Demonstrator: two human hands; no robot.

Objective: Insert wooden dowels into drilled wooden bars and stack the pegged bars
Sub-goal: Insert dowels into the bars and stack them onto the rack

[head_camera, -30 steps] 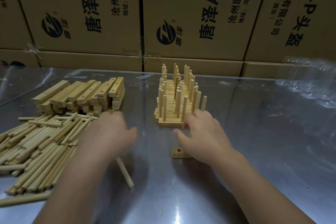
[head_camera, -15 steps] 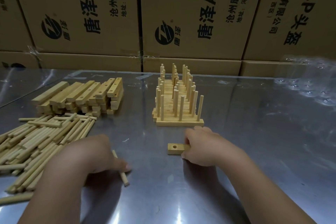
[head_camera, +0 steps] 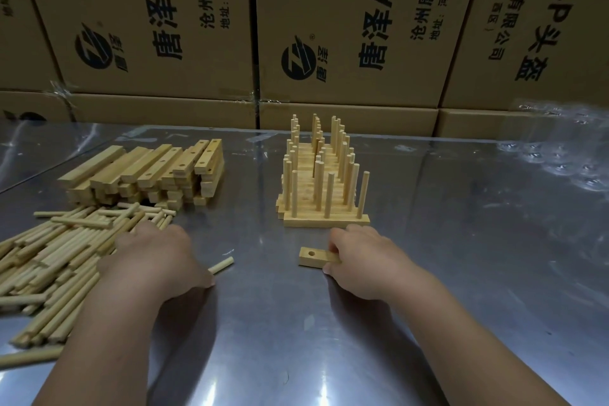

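I judge the step in hand to be pegging a new bar. The right hand (head_camera: 365,260) pinches the drilled bar (head_camera: 314,256) flat on the table (head_camera: 461,273), near the pegged stack (head_camera: 324,221), with its end hole exposed. A dowel (head_camera: 222,265) juts from beneath the left hand (head_camera: 158,260). That hand's fingers are hidden, so I cannot tell the grip. The next move calls for standing the dowel upright over the hole and pressing straight down.

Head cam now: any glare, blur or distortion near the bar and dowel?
Head view: glare streaks on the table, strongest at the bottom edge; wide-angle tilts the cartons; bar in the right hand and dowel in the left hand look sharp.
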